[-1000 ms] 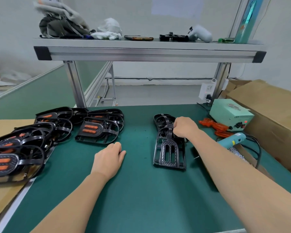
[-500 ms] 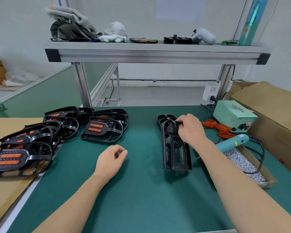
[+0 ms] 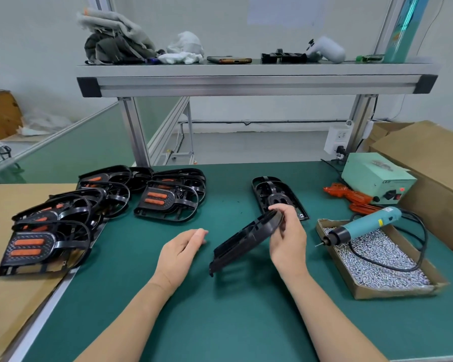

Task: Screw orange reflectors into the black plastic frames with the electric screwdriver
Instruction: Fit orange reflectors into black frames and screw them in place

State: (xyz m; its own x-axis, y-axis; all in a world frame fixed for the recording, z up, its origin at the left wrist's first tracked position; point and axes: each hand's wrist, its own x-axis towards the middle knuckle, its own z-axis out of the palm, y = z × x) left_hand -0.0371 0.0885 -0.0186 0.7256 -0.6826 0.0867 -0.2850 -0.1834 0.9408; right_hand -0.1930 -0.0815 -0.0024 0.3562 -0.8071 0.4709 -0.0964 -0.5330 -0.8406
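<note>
1 curved black plastic frame [image 3: 242, 242] — gripped by right hand [image 3: 288, 240]; left hand [image 3: 181, 253] relaxed, empty.

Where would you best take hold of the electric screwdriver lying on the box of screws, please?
Take the electric screwdriver by its teal barrel, mid-length, coming from above. It lies on the box of screws with its bit pointing left and its cable leaving the right end, so the middle is bare. The right hand, nearest, holds a black frame.
</note>
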